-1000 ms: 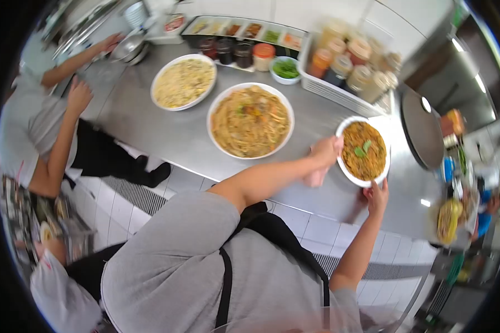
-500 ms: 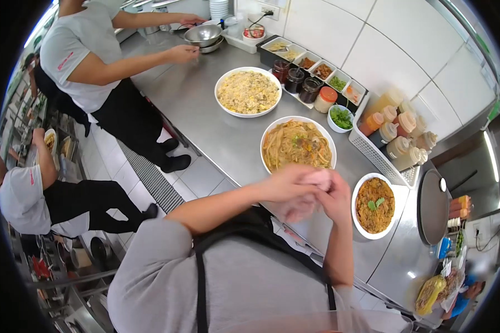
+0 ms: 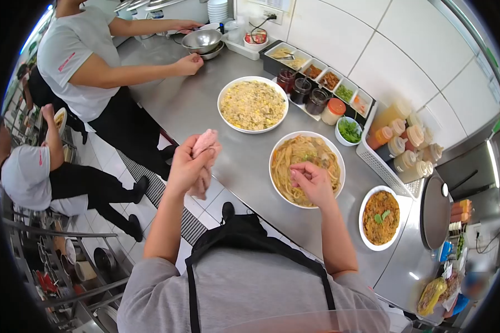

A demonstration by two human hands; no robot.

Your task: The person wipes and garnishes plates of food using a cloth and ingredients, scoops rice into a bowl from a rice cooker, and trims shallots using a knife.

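Observation:
My left hand point(image 3: 184, 171) is closed around a crumpled pink cloth point(image 3: 206, 142), held up near the counter's front edge. Over the bowl of noodles point(image 3: 284, 187), the fingertips of my right hand point(image 3: 315, 186) come together in a pinch; whether anything small is between them I cannot make out. That hand covers part of the noodles. A white bowl of fried rice point(image 3: 253, 105) stands just beyond, to the left. To the right is an oval white dish of saucy brown food with a green leaf garnish point(image 3: 379, 217).
Several squeeze bottles stand in a white basket point(image 3: 386, 166) by the wall. Sauce jars point(image 3: 316, 101), topping trays point(image 3: 330, 81) and a bowl of green herbs point(image 3: 349, 131) line the back. A co-worker's hand point(image 3: 189, 64) is beside metal bowls point(image 3: 201, 40). A round dark tray point(image 3: 434, 213) lies right.
My hands have moved apart. The left has carried the pink cloth leftward, while the right has let go of it and come over the noodles.

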